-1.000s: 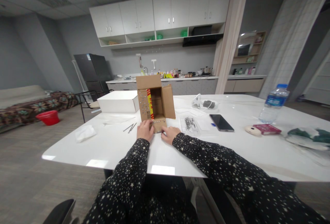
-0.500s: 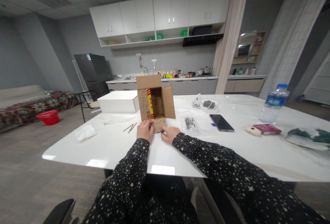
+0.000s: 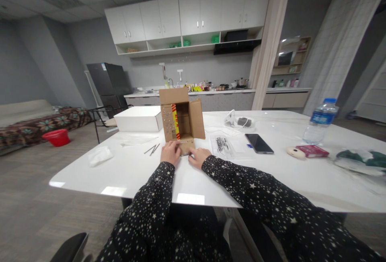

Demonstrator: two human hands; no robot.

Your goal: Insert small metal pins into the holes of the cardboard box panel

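An open cardboard box (image 3: 196, 120) stands on the table with its mouth facing me. Small shiny pieces dot its left flap, which carries a yellow and red strip (image 3: 175, 122). The lower flap (image 3: 187, 147) lies toward me, with a row of small pieces across it. My left hand (image 3: 170, 152) is closed at this flap's left edge, fingertips on the cardboard. At the near right corner my right hand (image 3: 199, 158) has its fingers pinched together; anything small between them is hidden. A thin dark strip shows along the flap's near edge.
Several thin dark rods (image 3: 153, 149) lie left of my hands, near a crumpled tissue (image 3: 100, 156). A white box (image 3: 139, 119) stands behind. To the right are a clear tray of small dark pieces (image 3: 222, 144), a phone (image 3: 259, 143), a pink packet (image 3: 315, 151) and a water bottle (image 3: 321, 120).
My left hand's fingers have shifted very slightly on the flap. The box and my right hand look the same.
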